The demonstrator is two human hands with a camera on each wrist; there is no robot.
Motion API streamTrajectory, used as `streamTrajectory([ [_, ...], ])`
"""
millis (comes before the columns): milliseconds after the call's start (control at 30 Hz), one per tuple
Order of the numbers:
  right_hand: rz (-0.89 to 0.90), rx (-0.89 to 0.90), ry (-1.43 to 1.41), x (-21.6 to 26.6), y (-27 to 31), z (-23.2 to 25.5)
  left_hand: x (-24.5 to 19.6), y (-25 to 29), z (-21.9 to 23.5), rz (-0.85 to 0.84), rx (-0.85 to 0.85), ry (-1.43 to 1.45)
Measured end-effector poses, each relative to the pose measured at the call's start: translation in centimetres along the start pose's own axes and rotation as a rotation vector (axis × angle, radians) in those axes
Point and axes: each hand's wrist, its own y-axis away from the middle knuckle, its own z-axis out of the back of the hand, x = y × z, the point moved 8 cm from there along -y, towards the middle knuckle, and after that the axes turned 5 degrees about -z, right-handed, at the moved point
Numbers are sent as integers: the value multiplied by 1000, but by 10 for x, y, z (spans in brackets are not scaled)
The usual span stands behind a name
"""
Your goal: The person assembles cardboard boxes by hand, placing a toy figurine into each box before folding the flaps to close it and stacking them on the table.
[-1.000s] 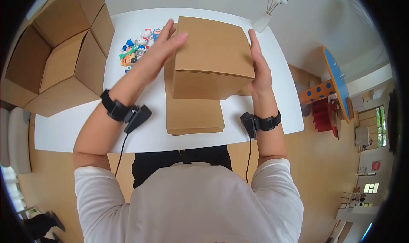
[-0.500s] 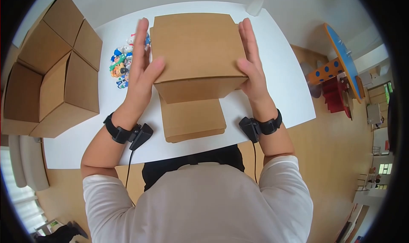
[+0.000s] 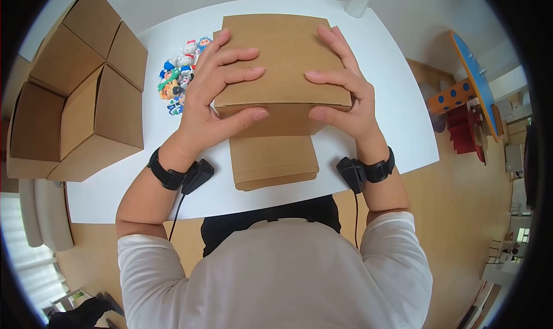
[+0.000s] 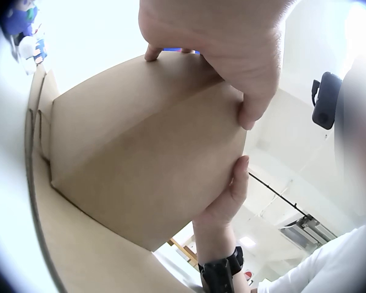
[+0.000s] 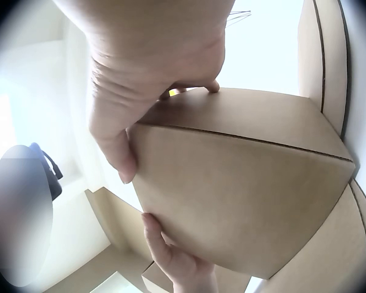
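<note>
A closed brown cardboard box stands on the table in front of the body. My left hand grips its left side, fingers bent over the top and thumb on the near face. From the other side my right hand holds it the same way, thumb along the near top edge. Both wrist views show the thumbs at the box's upper edge, with the other fingers partly hidden behind it. Beneath and in front of the box lies flat folded cardboard.
Several small colourful toy figures cluster left of the box. A large cardboard box with its flaps spread stands on the table's left end. A white vase is at the far edge of the white table.
The hands first lay flat along the box's sides; now their fingers bend over its top and the thumbs lie on the near face. The box has been squared up over the flat cardboard.
</note>
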Motion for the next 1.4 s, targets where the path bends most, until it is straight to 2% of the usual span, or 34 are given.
streamTrajectory([
  [200,-11,6,-9,-7,2,1,-3,-2,2,25,-15,37],
  [300,-10,-51,-47,-6,3,-2,2,2,0,-6,25,13],
  [333,-32,-121,-137,-7,4,-1,4,4,-1,-21,46,-1],
  [400,-83,-261,-316,-5,4,-7,7,6,0,57,-16,42],
  [433,-185,-311,-445,-17,5,-10,10,7,0,96,-48,65],
  [500,-390,-405,-703,-44,13,-20,26,13,-16,240,88,240],
  [533,-480,-357,-733,-51,15,-24,33,18,-23,312,155,326],
  [600,-660,-254,-791,-63,19,-31,51,36,-42,556,421,460],
  [667,-745,-245,-806,-78,27,-37,60,52,-53,698,582,517],
  [700,-788,-242,-814,-83,29,-40,62,55,-55,715,612,509],
  [800,-705,-243,-757,-70,23,-33,57,52,-56,636,603,453],
  [900,-463,-167,-748,-66,14,-27,30,33,-46,370,447,181],
  [967,-394,-133,-734,-66,12,-24,1,19,-35,205,339,28],
  [1033,-401,-123,-737,-65,13,-24,-24,7,-25,89,261,-29],
  [1133,-470,-124,-751,-68,21,-25,-44,7,-22,-32,238,-93],
  [1233,-528,-117,-769,-66,33,-25,-58,5,-19,-87,275,-156],
  [1400,-576,-122,-791,-67,34,-20,-66,7,-22,-108,231,-177],
])
